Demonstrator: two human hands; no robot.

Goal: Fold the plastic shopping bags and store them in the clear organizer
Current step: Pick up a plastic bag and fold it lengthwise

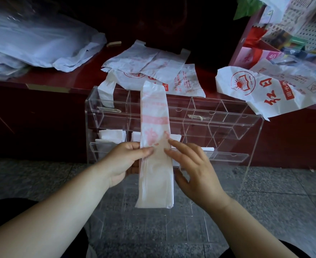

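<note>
Forearms over speckled grey floor, clear organizer against red counter

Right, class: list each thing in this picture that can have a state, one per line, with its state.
bag strip, folded long, held upright
left hand, pinching the bag strip
right hand, straight fingers touching the bag strip
clear organizer, upright, most compartments empty
stored bags, folded, in lower left compartments
counter bags, unfolded, crumpled
</note>
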